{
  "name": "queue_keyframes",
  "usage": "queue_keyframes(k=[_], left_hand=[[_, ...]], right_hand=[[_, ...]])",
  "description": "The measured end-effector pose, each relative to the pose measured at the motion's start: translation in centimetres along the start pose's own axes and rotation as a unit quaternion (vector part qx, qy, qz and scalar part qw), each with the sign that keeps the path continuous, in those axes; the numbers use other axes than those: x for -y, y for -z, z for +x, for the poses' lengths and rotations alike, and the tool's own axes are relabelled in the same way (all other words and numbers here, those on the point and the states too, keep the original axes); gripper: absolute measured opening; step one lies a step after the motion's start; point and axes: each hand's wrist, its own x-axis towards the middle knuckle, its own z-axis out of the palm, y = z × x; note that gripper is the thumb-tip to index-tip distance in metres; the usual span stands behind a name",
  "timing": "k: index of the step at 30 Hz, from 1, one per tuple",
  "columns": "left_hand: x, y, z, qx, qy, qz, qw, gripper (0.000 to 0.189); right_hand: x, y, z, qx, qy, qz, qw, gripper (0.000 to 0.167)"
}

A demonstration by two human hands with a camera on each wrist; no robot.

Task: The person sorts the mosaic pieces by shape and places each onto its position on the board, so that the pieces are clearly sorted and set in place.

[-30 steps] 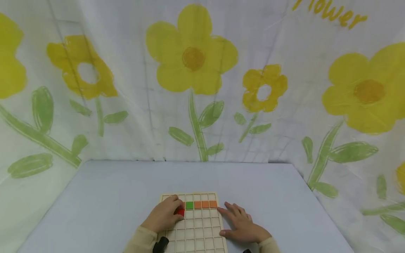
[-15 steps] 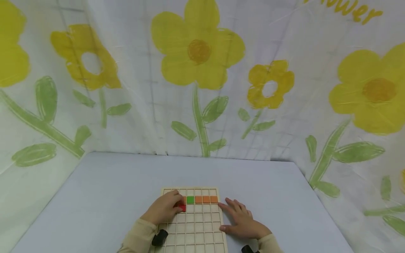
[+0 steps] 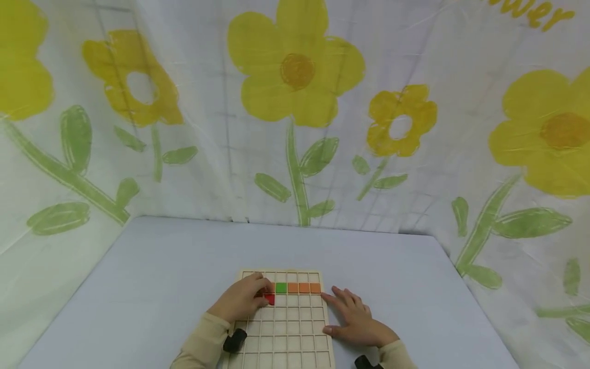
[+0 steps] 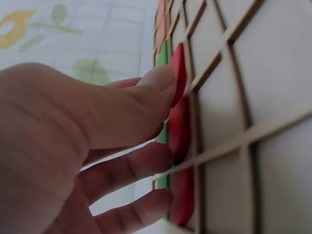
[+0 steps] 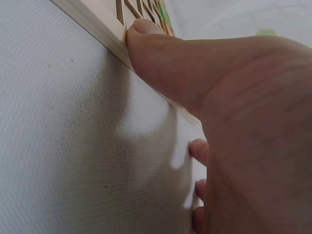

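One red square tile (image 4: 181,73), pinched at a tilt over the wooden grid board (image 3: 293,313)
Thumb and fingertips of the left hand (image 3: 241,297) clamp it just below the row of orange tiles (image 3: 304,288) and green tile (image 3: 281,288), beside two seated red tiles (image 4: 180,129); the right hand (image 3: 357,320) has its fingers apart, gripping nothing, its thumb against the board's right edge. To seat the tile well, square its edges to the slats, ease the raised side down flat, then press lightly at the middle while the right thumb steadies the board; a skewed push could wedge a corner or nudge its neighbours
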Motion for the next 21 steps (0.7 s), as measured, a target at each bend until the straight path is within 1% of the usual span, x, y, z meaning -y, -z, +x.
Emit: queue_keyframes(k=[5, 8, 10, 12, 14, 16, 17, 20, 21], left_hand=[[0.7, 2.2, -0.8, 0.014, 0.039, -0.027, 0.9988, 0.021], [1.1, 3.7, -1.5, 0.030, 0.066, -0.036, 0.9968, 0.026], [1.3, 4.5, -2.1, 0.052, 0.096, -0.035, 0.9934, 0.029], [1.3, 5.2, -2.7, 0.077, 0.131, -0.037, 0.9877, 0.034], [1.2, 5.7, -3.2, 0.094, 0.162, -0.039, 0.9815, 0.036], [1.0, 5.9, -3.5, 0.104, 0.187, -0.044, 0.9758, 0.037], [0.9, 6.0, -3.7, 0.105, 0.195, -0.046, 0.9742, 0.038], [0.4, 5.9, -4.3, 0.110, 0.214, -0.034, 0.9701, 0.037], [0.2, 5.8, -4.6, 0.111, 0.215, -0.026, 0.9700, 0.037]], right_hand=[[0.1, 0.0, 0.0, -0.002, 0.001, 0.001, 1.0000, 0.074], [0.0, 0.0, 0.0, -0.004, 0.000, -0.005, 1.0000, 0.074], [-0.1, 0.0, 0.1, -0.007, -0.001, -0.007, 0.9999, 0.074], [-0.2, 0.0, 0.0, -0.012, 0.001, -0.017, 0.9998, 0.074], [-0.3, 0.1, 0.0, -0.016, 0.003, -0.023, 0.9996, 0.075], [-0.3, 0.0, 0.0, -0.019, 0.007, -0.029, 0.9994, 0.075], [-0.3, 0.0, 0.0, -0.019, 0.009, -0.031, 0.9993, 0.075], [-0.3, -0.1, 0.1, -0.011, 0.010, -0.023, 0.9996, 0.075], [-0.2, -0.1, 0.2, -0.008, 0.010, -0.021, 0.9997, 0.075]])
